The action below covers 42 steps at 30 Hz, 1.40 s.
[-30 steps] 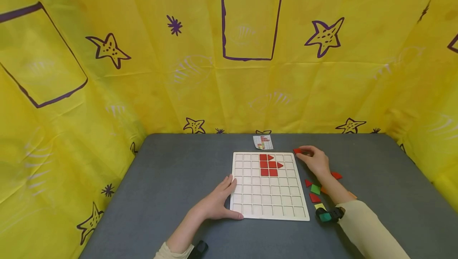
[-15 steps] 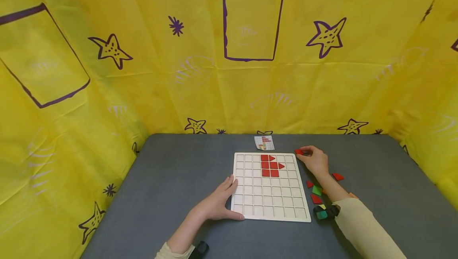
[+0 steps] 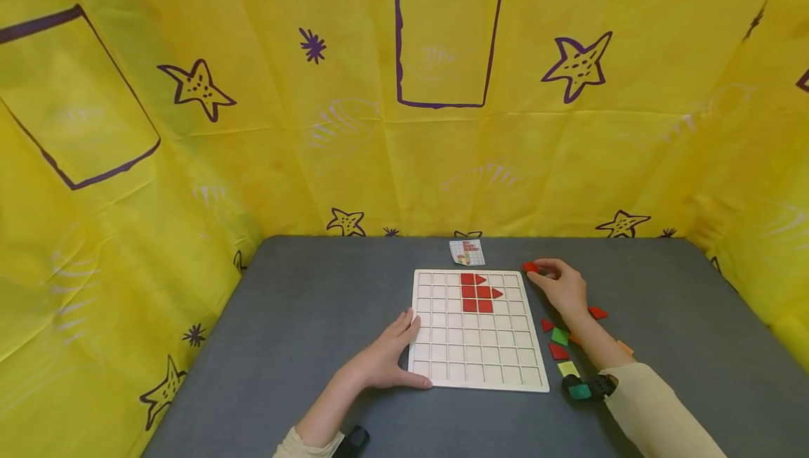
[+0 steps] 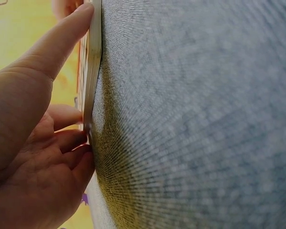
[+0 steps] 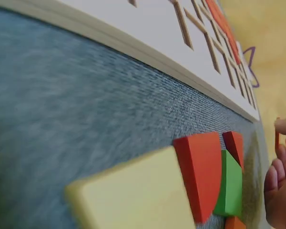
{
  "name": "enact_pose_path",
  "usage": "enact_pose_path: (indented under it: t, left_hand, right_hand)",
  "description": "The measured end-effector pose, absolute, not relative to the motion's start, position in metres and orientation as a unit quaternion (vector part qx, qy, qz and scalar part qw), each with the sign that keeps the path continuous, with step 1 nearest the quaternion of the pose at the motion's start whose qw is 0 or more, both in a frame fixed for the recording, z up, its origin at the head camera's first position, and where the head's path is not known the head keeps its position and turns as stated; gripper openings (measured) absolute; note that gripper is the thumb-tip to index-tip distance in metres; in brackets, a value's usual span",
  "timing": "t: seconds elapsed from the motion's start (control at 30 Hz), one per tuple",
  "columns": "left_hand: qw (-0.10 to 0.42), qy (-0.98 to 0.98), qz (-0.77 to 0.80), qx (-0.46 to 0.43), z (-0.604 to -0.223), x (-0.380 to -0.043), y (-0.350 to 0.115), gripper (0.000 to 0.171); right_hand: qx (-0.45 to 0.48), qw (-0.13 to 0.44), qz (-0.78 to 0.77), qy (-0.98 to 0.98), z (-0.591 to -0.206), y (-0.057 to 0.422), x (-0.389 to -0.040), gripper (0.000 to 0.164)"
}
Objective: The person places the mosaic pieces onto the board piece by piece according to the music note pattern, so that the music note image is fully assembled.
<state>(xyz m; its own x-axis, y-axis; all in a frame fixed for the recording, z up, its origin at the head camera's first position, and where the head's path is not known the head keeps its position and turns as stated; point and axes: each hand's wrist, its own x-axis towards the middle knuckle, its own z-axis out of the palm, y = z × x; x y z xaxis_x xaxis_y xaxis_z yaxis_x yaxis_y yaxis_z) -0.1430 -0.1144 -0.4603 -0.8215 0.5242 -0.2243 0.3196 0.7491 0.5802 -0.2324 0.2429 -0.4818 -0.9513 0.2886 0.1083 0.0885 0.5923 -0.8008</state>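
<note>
A white gridded board [image 3: 477,345] lies on the table with several red squares and triangles [image 3: 477,292] set in cells near its far edge. My left hand [image 3: 382,356] rests against the board's left side, thumb at the near corner and fingers spread along the edge; the left wrist view shows the thumb [image 4: 62,40] on the rim. Just beyond the board's far right corner, my right hand [image 3: 564,289] pinches a red piece [image 3: 529,267] between thumb and fingers. In the right wrist view that piece [image 5: 277,133] appears edge-on, so its full shape is hidden.
Loose pieces lie right of the board: a pale yellow square [image 3: 568,369], a green square [image 3: 560,336], a red quarter-round [image 5: 200,171], a small red triangle [image 3: 547,325], another red piece [image 3: 597,312] and orange ones. A pattern card [image 3: 467,253] lies behind the board.
My right hand, with the red piece, has shifted slightly right, away from the board's corner. The left hand and the pieces on the board stay as they were.
</note>
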Motion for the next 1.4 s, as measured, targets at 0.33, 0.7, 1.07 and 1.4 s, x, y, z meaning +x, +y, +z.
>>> enact_pose_path:
  t: [0.33, 0.7, 1.07, 1.4]
  left_hand:
    - [0.186, 0.919, 0.260, 0.232, -0.459, -0.143, -0.115, 0.110]
    - [0.181, 0.923, 0.249, 0.232, -0.456, -0.143, -0.113, 0.110]
    - [0.180, 0.922, 0.250, 0.234, -0.458, -0.143, -0.113, 0.110]
    - [0.178, 0.925, 0.245, 0.229, -0.460, -0.144, -0.113, 0.110]
  right_hand:
    - [-0.093, 0.066, 0.484, -0.868, -0.468, 0.238, -0.210, 0.049]
    - [0.017, 0.009, 0.476, -0.879, -0.470, 0.219, -0.195, 0.035]
    - [0.132, 0.024, 0.372, -0.919, -0.481, 0.215, -0.193, 0.023]
    - [0.197, 0.053, 0.360, -0.910, -0.484, 0.218, -0.198, 0.022]
